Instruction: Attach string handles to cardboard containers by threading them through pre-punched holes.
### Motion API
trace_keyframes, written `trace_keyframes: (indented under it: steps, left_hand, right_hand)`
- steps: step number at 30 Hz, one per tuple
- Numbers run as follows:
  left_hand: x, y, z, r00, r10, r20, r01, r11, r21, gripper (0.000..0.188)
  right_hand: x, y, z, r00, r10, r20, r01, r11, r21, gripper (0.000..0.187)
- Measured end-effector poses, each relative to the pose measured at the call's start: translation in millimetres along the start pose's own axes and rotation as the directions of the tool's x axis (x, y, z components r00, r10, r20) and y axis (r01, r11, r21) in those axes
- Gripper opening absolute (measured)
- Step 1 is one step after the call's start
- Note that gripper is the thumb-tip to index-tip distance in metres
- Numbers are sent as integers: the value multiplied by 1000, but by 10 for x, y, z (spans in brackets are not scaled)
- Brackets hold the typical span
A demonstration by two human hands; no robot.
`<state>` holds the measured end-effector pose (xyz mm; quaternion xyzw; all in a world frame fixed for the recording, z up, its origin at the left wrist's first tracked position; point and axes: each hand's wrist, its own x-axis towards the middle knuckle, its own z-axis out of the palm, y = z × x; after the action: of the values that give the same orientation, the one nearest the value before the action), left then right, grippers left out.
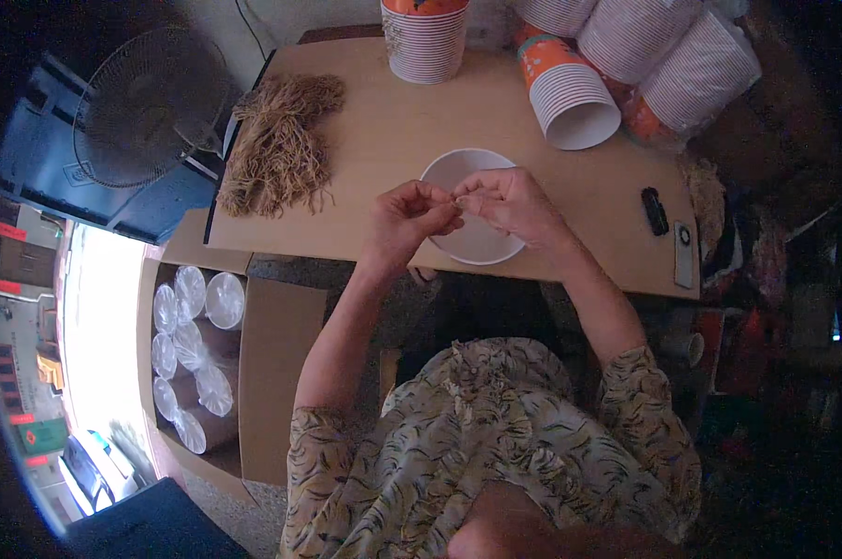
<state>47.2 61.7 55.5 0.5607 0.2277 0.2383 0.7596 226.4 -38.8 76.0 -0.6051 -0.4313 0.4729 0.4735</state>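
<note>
Over the bowl (477, 244), left hand (407, 220) and right hand (512, 200), pinched closed, grip a tiny bit (458, 200), too small to identify.

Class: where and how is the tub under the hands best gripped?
Probably pinch the tub by its near rim, coming from the near side: its round mouth opens upward and this rim is uncovered, while the left hand and right hand cover other parts.

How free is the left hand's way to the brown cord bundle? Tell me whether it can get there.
Probably yes: only bare tabletop appears to lie between the left hand and the brown cord bundle. It is, however, occupied alongside the right hand above the white tub.
</note>
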Motion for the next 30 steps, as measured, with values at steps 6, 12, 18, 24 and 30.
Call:
trace_keyframes:
  steps: [6,12,18,24,30]
  left_hand:
    - [-11,13,10,1000,19,-5,-18,999,27,13]
    - [-29,37,20,1000,7,29,-8,999,35,9]
    - [2,-70,-4,999,36,34,-34,997,-64,7]
    - [20,-122,-20,997,55,48,-48,991,-128,8]
    - [16,-87,-5,998,41,50,-37,996,-81,8]
  right_hand:
    - [2,-1,-30,995,-80,60,86,991,-100,11]
    - [-30,19,6,985,-138,102,138,990,6,7]
    - [-13,100,26,991,-131,22,129,987,96,13]
    - [-26,55,-25,999,-35,-35,38,995,96,25]
    - [-44,-45,35,996,-90,14,90,996,10,20]
